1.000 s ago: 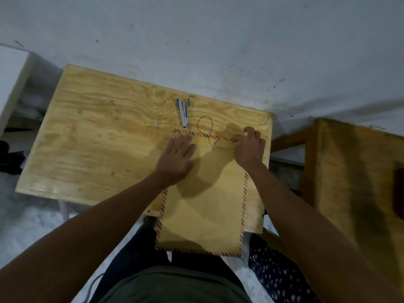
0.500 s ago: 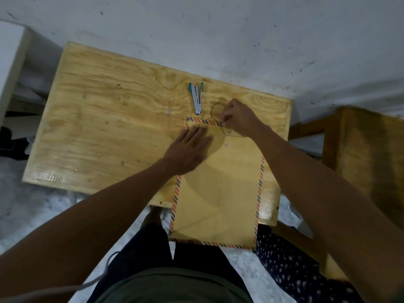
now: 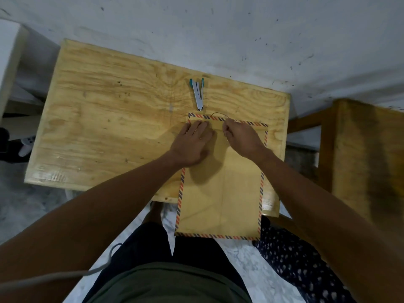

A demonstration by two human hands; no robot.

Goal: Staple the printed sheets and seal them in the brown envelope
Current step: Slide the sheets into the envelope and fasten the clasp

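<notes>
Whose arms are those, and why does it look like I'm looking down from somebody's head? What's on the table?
The picture comes from a camera worn on a person's head, looking down, so the two arms are that person's own. There is no robot here. On the pale plywood table lies a big brown paper envelope with a red and blue striped border; its near end hangs over the table edge. The left hand lies flat on the envelope near its top, holding it down. The right hand has curled fingers pinching a thin closing string that loops above the top edge. Just beyond the envelope rests a small silver stapler with teal ends.
</notes>
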